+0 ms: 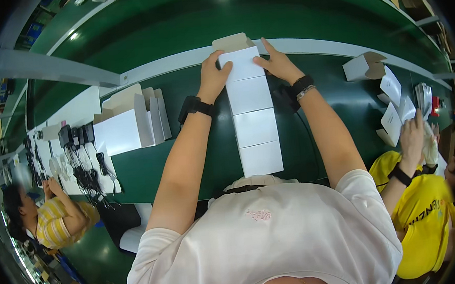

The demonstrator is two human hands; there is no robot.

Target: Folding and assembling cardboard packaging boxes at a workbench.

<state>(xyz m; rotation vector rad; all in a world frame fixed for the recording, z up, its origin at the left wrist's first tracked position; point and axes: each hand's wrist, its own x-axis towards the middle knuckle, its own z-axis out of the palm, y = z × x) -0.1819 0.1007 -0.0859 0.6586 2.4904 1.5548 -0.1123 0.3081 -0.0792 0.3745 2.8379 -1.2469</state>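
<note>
White boxes (255, 127) line up before us on the green surface (220, 145). At the farthest box (243, 65), the left hand (213, 76) curls by the left edge; we cannot tell whether its fingers grip. We see the right hand (280, 65) with fingers spread wide, thumb at the right edge. Black adapters (65, 136) lie well to the left.

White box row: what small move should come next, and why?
Probably folding down the raised beige flap: it seems to stand open at the row's far end, where the left hand and right hand flank the farthest white box.
</note>
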